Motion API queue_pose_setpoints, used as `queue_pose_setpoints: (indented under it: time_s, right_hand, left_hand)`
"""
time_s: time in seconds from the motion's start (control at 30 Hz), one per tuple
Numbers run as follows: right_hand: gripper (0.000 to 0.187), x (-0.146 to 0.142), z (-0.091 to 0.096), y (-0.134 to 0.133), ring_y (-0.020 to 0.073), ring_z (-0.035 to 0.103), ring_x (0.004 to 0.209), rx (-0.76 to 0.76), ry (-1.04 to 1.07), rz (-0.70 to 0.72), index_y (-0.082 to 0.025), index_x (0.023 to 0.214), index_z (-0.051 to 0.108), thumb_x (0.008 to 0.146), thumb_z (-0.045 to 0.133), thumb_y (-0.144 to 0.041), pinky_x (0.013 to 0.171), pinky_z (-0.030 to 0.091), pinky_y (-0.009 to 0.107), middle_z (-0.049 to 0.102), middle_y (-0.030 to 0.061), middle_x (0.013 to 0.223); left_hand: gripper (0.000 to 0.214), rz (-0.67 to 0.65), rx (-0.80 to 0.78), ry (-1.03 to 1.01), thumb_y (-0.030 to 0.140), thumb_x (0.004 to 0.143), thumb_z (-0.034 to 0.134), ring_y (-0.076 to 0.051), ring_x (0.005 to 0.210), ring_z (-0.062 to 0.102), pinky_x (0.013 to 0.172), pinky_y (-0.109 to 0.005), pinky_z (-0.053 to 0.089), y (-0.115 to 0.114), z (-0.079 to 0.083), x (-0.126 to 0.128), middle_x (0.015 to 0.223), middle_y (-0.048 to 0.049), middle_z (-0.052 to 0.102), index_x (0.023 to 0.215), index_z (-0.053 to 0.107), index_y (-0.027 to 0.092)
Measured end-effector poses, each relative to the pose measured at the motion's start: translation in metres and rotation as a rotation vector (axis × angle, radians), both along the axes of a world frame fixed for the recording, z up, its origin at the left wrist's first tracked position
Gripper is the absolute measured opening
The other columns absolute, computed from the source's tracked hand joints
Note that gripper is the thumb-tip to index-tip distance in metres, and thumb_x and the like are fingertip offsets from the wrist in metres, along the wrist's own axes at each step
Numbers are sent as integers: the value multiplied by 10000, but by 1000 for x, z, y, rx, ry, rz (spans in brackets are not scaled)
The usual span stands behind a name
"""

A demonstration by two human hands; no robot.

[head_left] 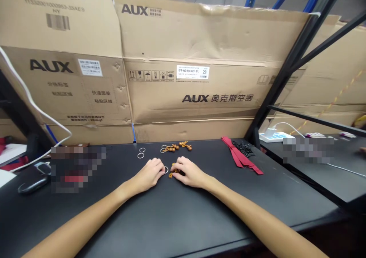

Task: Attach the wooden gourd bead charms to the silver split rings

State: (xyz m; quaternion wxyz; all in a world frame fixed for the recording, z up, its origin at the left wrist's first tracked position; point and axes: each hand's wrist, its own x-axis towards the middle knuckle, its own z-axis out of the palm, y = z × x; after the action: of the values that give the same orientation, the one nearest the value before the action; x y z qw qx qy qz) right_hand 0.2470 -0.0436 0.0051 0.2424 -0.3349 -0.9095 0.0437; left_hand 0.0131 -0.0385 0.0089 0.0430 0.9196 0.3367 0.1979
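Note:
Both my hands rest on a black table, close together near its middle. My left hand has its fingers curled and pinched on a small metal key ring. My right hand is closed on a small brown wooden bead charm, which peeks out between the two hands. Behind the hands lie two loose key rings and a few finished brown bead charms.
Red ribbons and a pile of black cords lie at the back right. Large AUX cardboard boxes wall off the back. A black frame post stands at right, a white power strip beyond it. A dark device lies at left.

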Motion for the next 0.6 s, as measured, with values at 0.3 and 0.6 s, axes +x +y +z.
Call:
queue_pose_setpoints:
  time_s: [0.3,0.6]
  right_hand:
    - [70,-9,1,-4,184,436,843,-2,41,-25,-173,889,613,877,590,-238,782,429,321,461,57,904]
    - [21,-13,0,-5,187,423,854,-37,75,-57,-174,829,586,830,596,-156,784,415,329,454,56,932]
  left_hand:
    - [240,-3,9,34,167,957,324,-209,770,486,725,-356,396,-3,2,2,839,-66,551,800,505,178]
    - [224,11,-76,-23,195,972,314,-193,782,472,758,-355,384,-2,2,3,853,-41,538,813,472,189]
